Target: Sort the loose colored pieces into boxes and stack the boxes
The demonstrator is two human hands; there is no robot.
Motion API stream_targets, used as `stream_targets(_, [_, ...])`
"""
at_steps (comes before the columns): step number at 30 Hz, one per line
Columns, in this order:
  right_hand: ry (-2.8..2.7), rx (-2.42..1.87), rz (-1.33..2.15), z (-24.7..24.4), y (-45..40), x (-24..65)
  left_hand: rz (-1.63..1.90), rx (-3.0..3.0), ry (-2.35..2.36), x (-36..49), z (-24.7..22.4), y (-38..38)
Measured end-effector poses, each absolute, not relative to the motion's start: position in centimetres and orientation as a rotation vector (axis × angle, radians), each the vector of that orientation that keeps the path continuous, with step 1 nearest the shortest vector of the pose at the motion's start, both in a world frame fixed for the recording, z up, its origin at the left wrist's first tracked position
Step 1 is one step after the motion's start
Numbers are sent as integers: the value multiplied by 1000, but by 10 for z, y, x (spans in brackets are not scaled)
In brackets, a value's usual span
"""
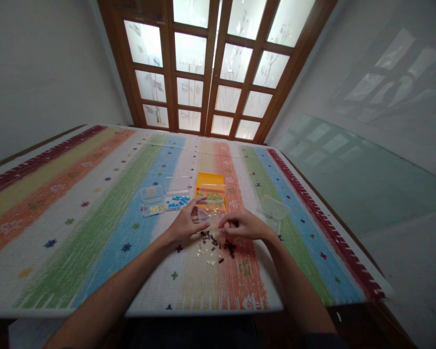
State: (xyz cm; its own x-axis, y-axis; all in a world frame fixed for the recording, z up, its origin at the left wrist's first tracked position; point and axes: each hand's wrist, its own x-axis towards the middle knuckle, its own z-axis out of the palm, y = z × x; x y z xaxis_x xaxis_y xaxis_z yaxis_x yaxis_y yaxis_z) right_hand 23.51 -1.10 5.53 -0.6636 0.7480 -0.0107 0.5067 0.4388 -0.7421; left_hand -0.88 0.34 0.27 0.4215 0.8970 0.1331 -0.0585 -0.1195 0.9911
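My left hand [187,221] curls round the left side of a clear plastic box [212,220], index finger along the top and thumb along the near side. A few cream pieces [212,210] show in or behind this box. Close to its right side, my right hand [244,224] has its fingers curled and pinched together; whatever is between the fingertips is too small to make out. Below both hands lies a loose pile of dark brown pieces [230,248], with small cream pieces [211,263] scattered in front and a reddish-brown piece [221,260] near them.
Behind the hands stand an open clear box of blue pieces [178,201], a smaller one with yellow pieces [155,209], and an orange box [210,180] by green pieces [215,197]. An open clear box [275,207] sits right. A striped cloth [105,232] covers the table.
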Motion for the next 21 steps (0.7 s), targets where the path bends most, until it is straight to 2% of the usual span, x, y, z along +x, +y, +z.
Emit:
stream_targets(7, [-2073, -1339, 714, 49, -3, 238, 943, 1418, 766, -8, 2, 3])
stream_targets(21, [-2204, -1575, 382, 40, -2, 226, 973, 1435, 734, -8, 2, 1])
